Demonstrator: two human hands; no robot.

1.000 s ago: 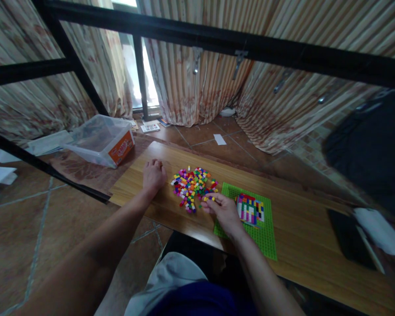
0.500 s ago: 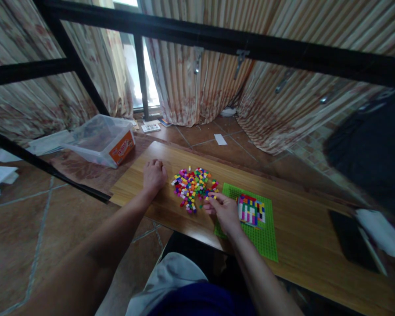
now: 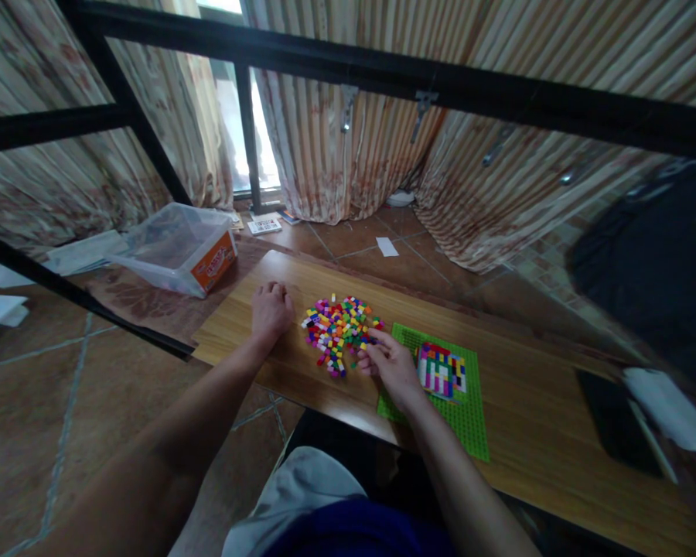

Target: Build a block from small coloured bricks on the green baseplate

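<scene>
My left hand (image 3: 271, 311) rests on the wooden bench top, left of the loose bricks, with its fingers curled in and nothing visible in them. At the right edge of the heap of small coloured toy bricks (image 3: 337, 329), my right hand (image 3: 391, 367) pinches a small yellow toy brick (image 3: 363, 347) between thumb and fingers. Behind that hand lies a green studded baseplate (image 3: 467, 429). A multicoloured brick build (image 3: 441, 371) stands on it, with white and magenta stripes and a mixed border. My right wrist and forearm cover part of the baseplate.
A clear plastic bin (image 3: 177, 247) with an orange label stands on the floor beyond the bench's left end. A dark flat object (image 3: 612, 418) and white paper (image 3: 673, 406) lie toward the right end. Black metal bars (image 3: 348, 58) cross in front of the curtains.
My right fingers have shifted slightly at the heap's edge and closed more around the yellow brick; less yellow shows at the fingertips than before. My left hand has stayed still.
</scene>
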